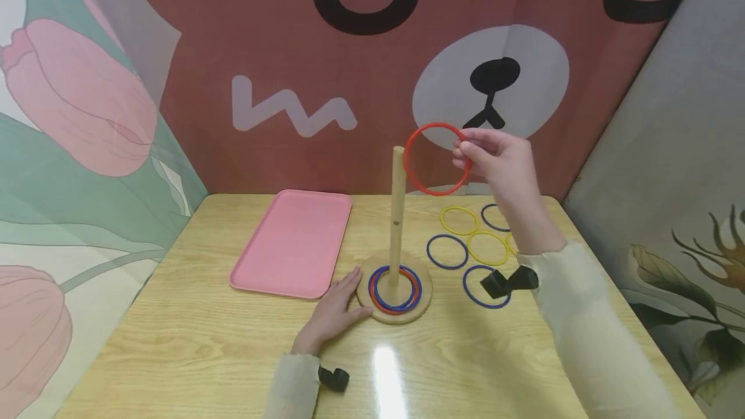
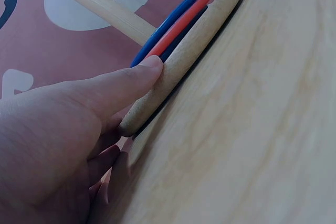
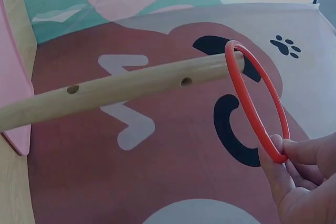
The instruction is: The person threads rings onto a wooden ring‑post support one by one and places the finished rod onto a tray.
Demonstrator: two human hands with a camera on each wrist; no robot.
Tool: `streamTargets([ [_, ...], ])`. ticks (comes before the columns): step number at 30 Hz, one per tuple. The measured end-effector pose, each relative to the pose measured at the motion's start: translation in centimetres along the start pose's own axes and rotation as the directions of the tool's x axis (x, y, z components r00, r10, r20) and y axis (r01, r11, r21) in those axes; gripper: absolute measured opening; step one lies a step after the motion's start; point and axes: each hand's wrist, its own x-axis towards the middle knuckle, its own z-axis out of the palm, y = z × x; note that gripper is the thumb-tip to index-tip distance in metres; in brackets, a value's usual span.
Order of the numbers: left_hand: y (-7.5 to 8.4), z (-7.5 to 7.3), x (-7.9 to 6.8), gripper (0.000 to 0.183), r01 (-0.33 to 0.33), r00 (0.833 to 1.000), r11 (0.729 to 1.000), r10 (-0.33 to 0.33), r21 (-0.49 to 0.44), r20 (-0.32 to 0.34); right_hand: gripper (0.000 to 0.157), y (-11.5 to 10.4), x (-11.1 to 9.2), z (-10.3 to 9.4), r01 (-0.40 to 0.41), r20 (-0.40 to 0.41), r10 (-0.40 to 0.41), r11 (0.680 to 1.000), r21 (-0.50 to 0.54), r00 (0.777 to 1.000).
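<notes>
A wooden post [image 1: 396,212] rises from a round wooden base [image 1: 414,260]. Around its foot lie stacked rings, a blue ring [image 2: 169,23] over a red ring [image 2: 181,25], with more blue beneath. My left hand [image 1: 334,312] rests at the base's left edge, thumb against the rim, fingers along its side. Up by the post's top, my right hand [image 1: 500,157] pinches another red ring [image 1: 438,193] between thumb and fingers. In the right wrist view this ring [image 3: 249,106] overlaps the post's tip, its far side from the fingers beside that end.
A pink tray [image 1: 293,244] lies left of the post. To the right, several blue and yellow rings lie flat, among them a blue ring [image 1: 428,256] and a yellow ring [image 1: 442,224]. A printed cloth [image 1: 279,160] hangs behind the wooden table [image 1: 192,341].
</notes>
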Motion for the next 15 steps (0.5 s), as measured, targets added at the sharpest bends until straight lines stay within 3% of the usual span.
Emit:
streamTargets([
  [8,0.1,-0.1,-0.1,0.085,0.005,1.000,1.000,-0.005,-0.016,0.002,0.035,0.1,0.5,1.9,-0.060,0.023,0.062,0.995,-0.081,0.998],
  [15,0.2,-0.1,-0.1,0.085,0.010,1.000,1.000,-0.010,-0.011,-0.001,0.034,1.0,0.6,2.4,-0.095,0.034,0.100,0.986,-0.134,0.994],
])
